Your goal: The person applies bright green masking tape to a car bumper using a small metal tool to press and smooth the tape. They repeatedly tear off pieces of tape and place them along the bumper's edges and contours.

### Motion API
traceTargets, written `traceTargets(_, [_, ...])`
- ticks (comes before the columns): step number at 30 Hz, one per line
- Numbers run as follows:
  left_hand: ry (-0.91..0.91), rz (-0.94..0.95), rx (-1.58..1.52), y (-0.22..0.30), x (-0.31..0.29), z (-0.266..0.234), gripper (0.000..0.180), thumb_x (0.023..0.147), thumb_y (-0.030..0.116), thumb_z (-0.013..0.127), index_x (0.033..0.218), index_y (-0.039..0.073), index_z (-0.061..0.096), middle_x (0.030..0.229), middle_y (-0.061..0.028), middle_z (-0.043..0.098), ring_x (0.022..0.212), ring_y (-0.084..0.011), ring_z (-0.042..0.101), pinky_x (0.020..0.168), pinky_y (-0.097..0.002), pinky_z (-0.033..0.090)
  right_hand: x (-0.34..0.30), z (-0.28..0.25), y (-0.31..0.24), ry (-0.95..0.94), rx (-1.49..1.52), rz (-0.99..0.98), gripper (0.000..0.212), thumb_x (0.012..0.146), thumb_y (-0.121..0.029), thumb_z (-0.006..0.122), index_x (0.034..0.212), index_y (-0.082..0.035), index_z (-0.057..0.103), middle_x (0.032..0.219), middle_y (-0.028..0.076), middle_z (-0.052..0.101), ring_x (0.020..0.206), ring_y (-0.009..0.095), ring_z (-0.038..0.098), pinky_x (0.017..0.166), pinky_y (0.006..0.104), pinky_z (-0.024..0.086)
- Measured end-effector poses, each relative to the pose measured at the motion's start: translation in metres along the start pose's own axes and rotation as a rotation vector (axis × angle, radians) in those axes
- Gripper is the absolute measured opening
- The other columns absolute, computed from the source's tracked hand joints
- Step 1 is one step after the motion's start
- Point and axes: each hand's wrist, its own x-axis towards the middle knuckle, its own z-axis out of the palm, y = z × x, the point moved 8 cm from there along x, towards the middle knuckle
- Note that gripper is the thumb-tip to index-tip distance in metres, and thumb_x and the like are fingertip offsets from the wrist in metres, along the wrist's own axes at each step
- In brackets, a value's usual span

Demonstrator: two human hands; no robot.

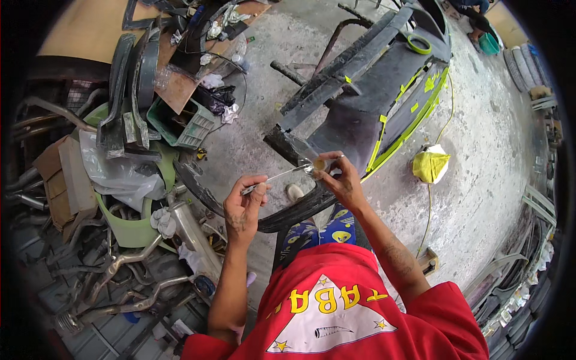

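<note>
My left hand [241, 207] is closed around the end of a thin metal rod [282, 174], held between thumb and fingers. The far end of the rod meets a small clear container [309, 168] with an amber part. My right hand [343, 180] pinches that container between thumb and fingers; its exact kind is too small to make out. Just beyond both hands lies a large dark car bumper [354, 123] with strips of yellow-green masking tape [384, 144] along it. A curved black strip [294, 210] passes below my hands.
A yellow-green tape roll [419, 44] rests on the bumper. On the floor at right sits a yellow-and-white bundle [431, 164] by a thin cord. Metal exhaust pipes [141, 258], a green chair [129, 225] and a green crate [191, 127] crowd the left. A person [477, 24] is at far right.
</note>
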Motion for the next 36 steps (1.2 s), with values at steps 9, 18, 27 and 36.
traceTargets(9, [-0.077,0.108,0.26,0.017,0.01,0.03,0.017,0.098,0.012,0.065,0.111,0.001,0.067,0.102,-0.0062,0.064,0.08,-0.0125,0.058,0.071,-0.0249,0.048,0.011,0.002,0.007,0.003,0.06,-0.04,0.038,0.082,-0.004,0.08,0.113,-0.003,0.059,0.103,0.006,0.062,0.075,0.012,0.06,0.066,0.0272,0.05])
traceTargets(18, [-0.157,0.403,0.493,0.059,0.014,0.06,0.013,0.095,0.005,0.064,0.106,0.001,0.068,0.095,-0.0123,0.066,0.08,-0.0239,0.064,0.071,-0.033,0.051,0.014,-0.007,-0.003,0.003,0.077,-0.025,0.039,0.079,-0.006,0.083,0.112,-0.005,0.062,0.111,0.005,0.064,0.085,0.014,0.058,0.07,0.0277,0.051])
traceTargets(27, [-0.084,0.258,0.308,0.032,0.009,0.035,0.014,0.097,0.008,0.063,0.107,0.0,0.068,0.096,-0.0085,0.065,0.081,-0.0167,0.062,0.071,-0.0296,0.05,0.005,0.003,-0.011,-0.043,0.039,-0.107,0.04,0.079,0.0,0.081,0.113,-0.005,0.06,0.111,0.007,0.062,0.081,0.015,0.06,0.07,0.0287,0.051])
traceTargets(36, [0.039,0.151,0.183,0.01,-0.01,-0.001,0.02,0.101,0.018,0.062,0.108,0.0,0.067,0.094,-0.002,0.065,0.079,-0.0079,0.058,0.073,-0.0238,0.048,-0.007,0.026,-0.019,-0.122,-0.001,-0.127,0.036,0.082,-0.003,0.081,0.11,-0.005,0.059,0.114,0.005,0.063,0.087,0.011,0.061,0.072,0.0255,0.05])
